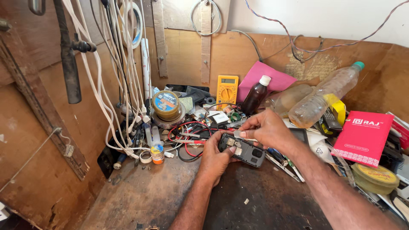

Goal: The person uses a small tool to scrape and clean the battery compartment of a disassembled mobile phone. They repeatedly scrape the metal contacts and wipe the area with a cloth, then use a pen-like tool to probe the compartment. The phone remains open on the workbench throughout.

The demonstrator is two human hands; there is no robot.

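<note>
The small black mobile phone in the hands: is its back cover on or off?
Off: the small black mobile phone shows its bare inner compartment and metal parts.

You are looking down at a dark, stained tabletop [140, 200], its wood worn and scratched, with small crumbs and screws scattered across it. Brown plywood walls [42, 140] box it in on the left and at the back; the boards are scuffed, chipped near the lower left corner, and marked with faint scribbles at the back right. Above the back panel you see a pale plastered wall [324, 19]. A slanted wooden batten [42, 115] crosses the left wall, and two upright wooden strips [205, 42] are screwed to the back. Bright, even daylight falls on the right side, leaving the left corner dimmer.
</note>
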